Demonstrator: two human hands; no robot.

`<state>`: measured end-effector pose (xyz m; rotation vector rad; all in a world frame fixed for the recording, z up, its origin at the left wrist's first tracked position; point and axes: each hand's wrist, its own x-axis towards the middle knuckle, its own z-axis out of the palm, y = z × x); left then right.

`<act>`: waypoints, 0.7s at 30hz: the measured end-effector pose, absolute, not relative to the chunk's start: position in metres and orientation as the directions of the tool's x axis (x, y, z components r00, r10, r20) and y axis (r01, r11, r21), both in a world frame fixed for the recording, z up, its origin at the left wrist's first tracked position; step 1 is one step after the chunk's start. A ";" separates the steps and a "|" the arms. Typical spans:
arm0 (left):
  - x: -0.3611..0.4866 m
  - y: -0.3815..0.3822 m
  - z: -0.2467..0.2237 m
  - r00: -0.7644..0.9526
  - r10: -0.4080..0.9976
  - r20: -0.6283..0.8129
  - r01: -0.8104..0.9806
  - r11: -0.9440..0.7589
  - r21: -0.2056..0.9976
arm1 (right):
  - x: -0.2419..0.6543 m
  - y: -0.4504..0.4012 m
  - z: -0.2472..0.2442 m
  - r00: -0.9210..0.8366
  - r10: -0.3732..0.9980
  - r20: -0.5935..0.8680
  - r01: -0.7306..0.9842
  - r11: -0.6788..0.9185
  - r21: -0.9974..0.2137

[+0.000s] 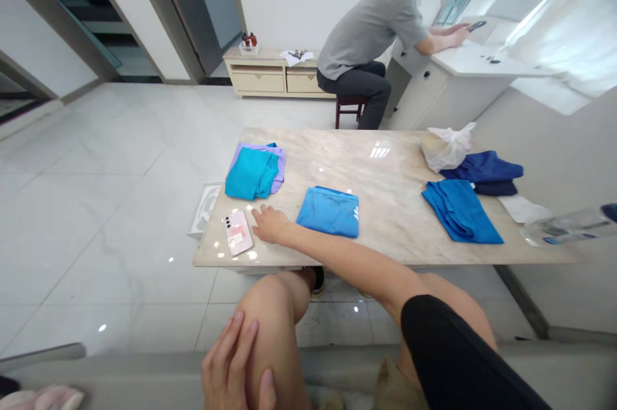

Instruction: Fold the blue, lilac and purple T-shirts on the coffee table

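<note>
The right hand [270,223] had nothing in its grasp: its fingers were loosely spread beside the pink phone [238,232], though whether the fingertips touched the table [385,172] I could not tell. The left hand [234,362] was equally free of any grip, its fingers parted over the knee [270,307], seemingly just for rest. The phone lay near the table's left end with its camera side up, perhaps put there to keep it off the cloths. Just right of the right hand, the folded blue cloth [328,214] lay flat near the middle, its compact shape probably meant to save room; the right forearm [342,252] crossed close along its near edge and partly blocked the way to it from the near side. Farther left, a teal cloth [250,172] overlapped a purple cloth [282,172], likely stacked as a pile. Well to the right were a second blue cloth [460,211], navy cloths [486,167], a plastic bag [446,146] and a clear bottle [563,227], crowding that end. Beyond the table's far edge, a person [371,24] sat on a stool [349,101], apart from the work
</note>
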<state>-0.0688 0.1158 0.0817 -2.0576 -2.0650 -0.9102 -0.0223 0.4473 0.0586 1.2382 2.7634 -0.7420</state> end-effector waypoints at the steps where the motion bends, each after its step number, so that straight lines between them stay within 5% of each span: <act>1: -0.066 0.114 0.083 -0.083 0.884 0.459 0.933 -0.093 0.348 | 0.009 0.454 0.062 -0.676 0.706 -0.212 0.720 0.572 -0.393; 8: -0.063 0.168 0.116 -0.004 0.905 0.425 0.914 -0.169 0.370 | 0.198 0.474 0.071 -0.345 0.900 -0.267 0.921 0.271 -0.279; 11: -0.045 0.264 0.143 0.167 0.968 0.186 0.907 -0.225 0.356 | 0.230 0.477 0.066 -0.102 0.954 -0.283 0.961 0.020 -0.277; 16: 0.028 0.410 0.138 0.197 0.896 -0.399 0.980 -0.173 0.095 | 0.245 0.471 0.053 0.118 0.909 -0.400 0.902 -0.266 -0.340; 21: 0.068 0.448 0.092 0.129 0.833 -0.538 0.989 -0.150 0.005 | 0.237 0.464 0.040 0.122 0.904 -0.409 0.829 -0.319 -0.459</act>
